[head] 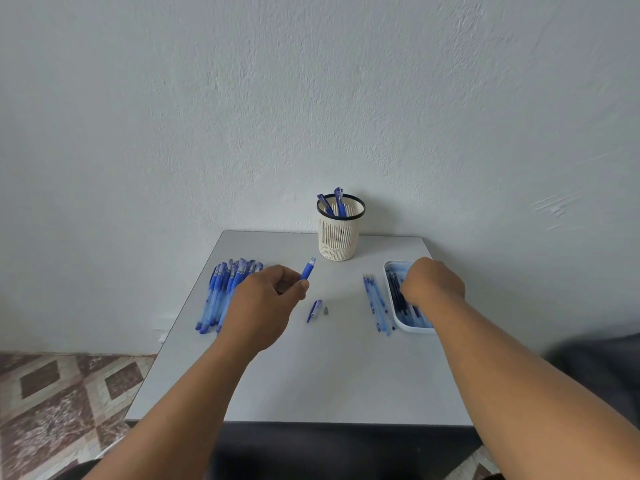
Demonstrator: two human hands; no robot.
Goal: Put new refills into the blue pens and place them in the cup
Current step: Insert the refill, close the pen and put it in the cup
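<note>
— On the grey table, what has the left hand got?

— It grips a blue pen barrel with curled fingers and thumb, raised over the table. The barrel's open end points up and away, toward the cup.

— And the cup itself?

— Cream-coloured, slotted sides, dark rim, standing upright at the far edge of the table by the wall. Two blue pens stand in it, caps up, leaning to the left.

— Where is the right hand?

— Over the white tray at the table's right side, fingers curled down among the dark refills that lie in it. Whether it has one pinched I cannot tell; the back of the hand hides the fingertips.

— Anything between the hands?

— A blue pen cap lies on the table below the raised barrel, and just beside it on the right a small metal tip. Left of the tray, close to its edge, lies a small group of pale blue refills, roughly parallel, pointing away from the person.

— And the rest of the pens?

— A pile of blue pens lies at the left side of the table, caps toward the wall, partly hidden behind the left hand. A patterned floor shows to the left, beyond the table.
</note>
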